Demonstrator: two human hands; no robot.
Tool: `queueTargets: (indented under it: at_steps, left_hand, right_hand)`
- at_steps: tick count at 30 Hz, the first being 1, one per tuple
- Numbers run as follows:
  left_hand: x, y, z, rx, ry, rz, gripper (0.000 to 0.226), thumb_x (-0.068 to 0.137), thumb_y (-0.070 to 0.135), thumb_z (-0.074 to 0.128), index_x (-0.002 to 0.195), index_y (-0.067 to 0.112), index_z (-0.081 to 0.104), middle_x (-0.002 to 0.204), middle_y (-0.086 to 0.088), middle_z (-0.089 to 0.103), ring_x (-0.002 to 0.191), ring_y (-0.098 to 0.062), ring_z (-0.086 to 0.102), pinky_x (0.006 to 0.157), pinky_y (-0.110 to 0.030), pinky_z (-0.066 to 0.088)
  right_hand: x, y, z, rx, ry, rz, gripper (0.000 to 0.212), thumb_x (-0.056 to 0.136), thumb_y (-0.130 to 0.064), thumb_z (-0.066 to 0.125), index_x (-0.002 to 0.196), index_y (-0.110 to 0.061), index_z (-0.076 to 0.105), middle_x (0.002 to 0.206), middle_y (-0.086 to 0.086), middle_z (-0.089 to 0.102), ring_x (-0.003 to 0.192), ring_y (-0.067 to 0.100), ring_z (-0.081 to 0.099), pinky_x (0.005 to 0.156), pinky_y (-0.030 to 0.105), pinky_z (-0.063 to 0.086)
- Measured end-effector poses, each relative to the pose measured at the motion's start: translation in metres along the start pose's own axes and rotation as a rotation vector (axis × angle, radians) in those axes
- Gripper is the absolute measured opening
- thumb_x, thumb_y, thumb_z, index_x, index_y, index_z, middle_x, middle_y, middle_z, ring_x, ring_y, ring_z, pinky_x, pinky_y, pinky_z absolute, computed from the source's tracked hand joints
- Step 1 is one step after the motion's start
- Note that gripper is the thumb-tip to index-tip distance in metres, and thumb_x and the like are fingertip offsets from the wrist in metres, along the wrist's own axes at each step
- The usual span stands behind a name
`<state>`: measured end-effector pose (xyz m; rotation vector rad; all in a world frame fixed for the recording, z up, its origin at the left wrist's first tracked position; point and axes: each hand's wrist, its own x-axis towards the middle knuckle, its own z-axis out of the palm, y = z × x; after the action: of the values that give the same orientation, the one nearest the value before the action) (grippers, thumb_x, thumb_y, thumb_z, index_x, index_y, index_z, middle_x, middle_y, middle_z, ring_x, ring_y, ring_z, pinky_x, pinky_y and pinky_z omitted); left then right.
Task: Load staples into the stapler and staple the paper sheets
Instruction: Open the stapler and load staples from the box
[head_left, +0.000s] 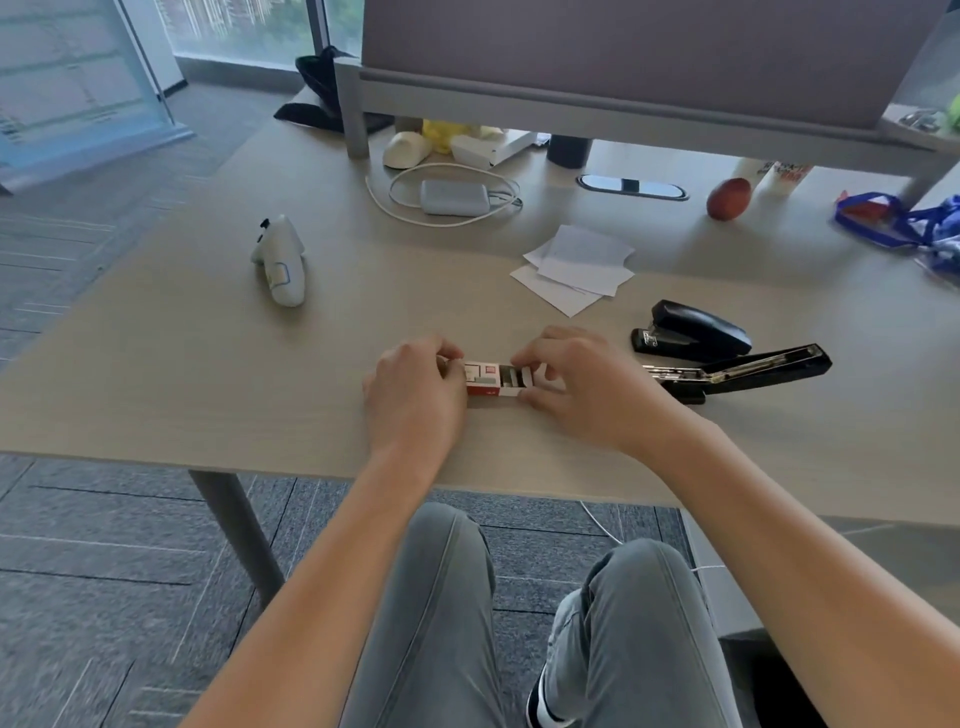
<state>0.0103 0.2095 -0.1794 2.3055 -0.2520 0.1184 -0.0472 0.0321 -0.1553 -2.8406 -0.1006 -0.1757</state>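
Observation:
A small red and white staple box (488, 378) lies on the desk between my hands, its inner tray slid out to the right with grey staples showing. My left hand (415, 387) grips the box's left end. My right hand (576, 387) pinches the tray end with thumb and fingers. To the right lies a black stapler (748, 370) swung open, its metal staple channel exposed. A second black stapler (691, 330), closed, sits just behind it. Several white paper sheets (579, 267) lie in a loose pile further back.
A white controller (280, 260) lies at the left of the desk (208, 374). At the back are a white charger with coiled cable (454, 196), a red apple (729, 197), a blue bag (904, 221) and a grey partition (623, 62). My knees are under the near edge.

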Motion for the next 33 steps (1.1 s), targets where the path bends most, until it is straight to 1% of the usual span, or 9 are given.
queueTargets:
  at_steps: [3, 5, 9, 14, 17, 21, 27, 30, 33]
  left_hand:
    - [-0.003, 0.001, 0.002, -0.002, 0.034, 0.090, 0.028, 0.089, 0.022, 0.060, 0.114, 0.022, 0.071, 0.112, -0.003, 0.066, 0.110, -0.027, 0.055, 0.094, -0.043, 0.047]
    - [-0.007, 0.002, 0.008, -0.003, -0.016, 0.212, 0.039, 0.085, 0.021, 0.063, 0.123, 0.019, 0.067, 0.120, -0.002, 0.063, 0.116, -0.026, 0.050, 0.098, -0.042, 0.045]
    - [-0.010, -0.003, 0.016, 0.104, -0.112, 0.308, 0.041, 0.084, 0.026, 0.065, 0.125, 0.025, 0.066, 0.122, 0.003, 0.062, 0.118, -0.024, 0.050, 0.098, -0.042, 0.040]
    - [-0.010, -0.004, 0.018, 0.127, -0.090, 0.312, 0.032, 0.085, 0.031, 0.068, 0.118, 0.030, 0.069, 0.120, 0.008, 0.062, 0.118, -0.020, 0.049, 0.097, -0.037, 0.034]
    - [-0.009, -0.005, 0.018, 0.124, -0.090, 0.316, 0.033, 0.085, 0.031, 0.069, 0.118, 0.031, 0.068, 0.120, 0.008, 0.062, 0.119, -0.020, 0.049, 0.097, -0.037, 0.033]
    - [-0.010, -0.006, 0.018, 0.114, -0.099, 0.328, 0.032, 0.087, 0.031, 0.066, 0.119, 0.031, 0.068, 0.120, 0.008, 0.061, 0.120, -0.020, 0.048, 0.099, -0.037, 0.033]
    - [-0.011, -0.007, 0.018, 0.096, -0.107, 0.321, 0.031, 0.089, 0.030, 0.063, 0.119, 0.031, 0.068, 0.120, 0.009, 0.060, 0.120, -0.018, 0.047, 0.099, -0.035, 0.031]
    - [-0.010, -0.007, 0.018, 0.087, -0.119, 0.317, 0.032, 0.089, 0.030, 0.062, 0.120, 0.032, 0.068, 0.121, 0.009, 0.060, 0.119, -0.018, 0.047, 0.100, -0.036, 0.032]
    - [-0.010, -0.009, 0.019, 0.072, -0.112, 0.318, 0.032, 0.088, 0.030, 0.063, 0.120, 0.031, 0.068, 0.120, 0.009, 0.061, 0.119, -0.018, 0.048, 0.100, -0.036, 0.032]
  right_hand:
    - [-0.003, 0.003, 0.001, 0.011, 0.019, -0.013, 0.028, 0.089, -0.027, 0.074, 0.116, -0.022, 0.072, 0.104, -0.004, 0.066, 0.098, 0.021, 0.061, 0.092, 0.041, 0.049]
    - [-0.003, 0.003, 0.002, 0.036, 0.029, -0.003, 0.032, 0.087, -0.026, 0.075, 0.118, -0.020, 0.071, 0.105, -0.003, 0.067, 0.098, 0.020, 0.062, 0.092, 0.042, 0.050]
    - [-0.005, 0.003, 0.001, 0.093, 0.063, 0.006, 0.035, 0.085, -0.022, 0.078, 0.119, -0.019, 0.067, 0.104, -0.006, 0.069, 0.096, 0.017, 0.062, 0.091, 0.038, 0.050]
    - [-0.010, 0.008, 0.001, 0.109, 0.041, 0.020, 0.025, 0.084, -0.019, 0.077, 0.107, -0.024, 0.067, 0.099, -0.006, 0.067, 0.089, 0.018, 0.066, 0.085, 0.041, 0.054]
    - [-0.012, 0.008, 0.001, 0.136, 0.053, 0.034, 0.025, 0.085, -0.022, 0.076, 0.108, -0.024, 0.068, 0.102, -0.006, 0.065, 0.091, 0.016, 0.065, 0.084, 0.040, 0.055]
    - [-0.008, 0.000, 0.003, 0.183, 0.117, 0.087, 0.006, 0.095, -0.022, 0.066, 0.097, -0.020, 0.071, 0.102, -0.002, 0.063, 0.096, 0.019, 0.064, 0.083, 0.036, 0.050]
    - [0.008, -0.011, 0.000, 0.092, 0.078, 0.215, 0.028, 0.090, -0.043, 0.072, 0.087, -0.016, 0.078, 0.098, 0.001, 0.065, 0.090, 0.019, 0.059, 0.078, 0.034, 0.044]
    - [0.015, -0.015, -0.003, 0.075, 0.019, 0.287, 0.027, 0.087, -0.040, 0.074, 0.082, -0.015, 0.079, 0.083, -0.001, 0.066, 0.083, 0.019, 0.060, 0.070, 0.033, 0.047]
    - [0.017, -0.018, -0.003, 0.076, 0.016, 0.352, 0.021, 0.084, -0.035, 0.075, 0.079, -0.016, 0.081, 0.074, 0.000, 0.070, 0.079, 0.022, 0.065, 0.069, 0.035, 0.054]
